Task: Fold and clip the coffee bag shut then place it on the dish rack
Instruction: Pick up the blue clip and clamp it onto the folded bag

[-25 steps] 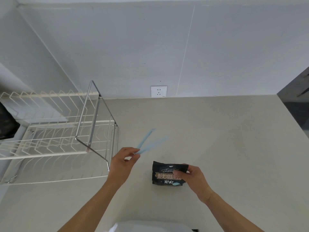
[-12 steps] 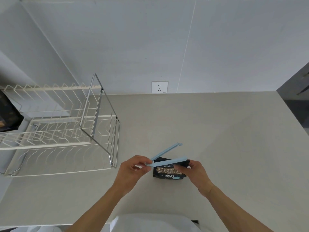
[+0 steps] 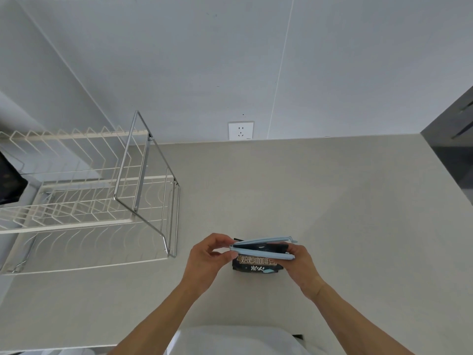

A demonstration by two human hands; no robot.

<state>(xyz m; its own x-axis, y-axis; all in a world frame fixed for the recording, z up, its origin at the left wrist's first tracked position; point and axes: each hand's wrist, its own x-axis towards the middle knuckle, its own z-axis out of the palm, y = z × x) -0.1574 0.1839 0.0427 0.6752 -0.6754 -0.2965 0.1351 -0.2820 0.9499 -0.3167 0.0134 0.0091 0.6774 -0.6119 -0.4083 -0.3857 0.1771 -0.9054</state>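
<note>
A small black coffee bag [image 3: 257,265] with pale lettering lies on the beige counter, its top folded over. A light blue sealing clip [image 3: 263,248] straddles the folded top, its two arms still slightly apart at the right end. My left hand [image 3: 208,260] pinches the clip's hinge end at the bag's left side. My right hand [image 3: 299,263] holds the bag's right edge under the clip's free end. The white wire dish rack [image 3: 84,201] with a steel frame stands at the left, apart from both hands.
A white wall socket [image 3: 240,130] sits on the back wall above the counter [image 3: 332,201]. A dark object [image 3: 9,180] is at the far left behind the rack. A dark cabinet [image 3: 453,139] borders the counter's right end.
My left hand brought the open clip from above the counter down over the bag's folded top. The clip's arms have narrowed around the fold. My right hand stayed on the bag.
</note>
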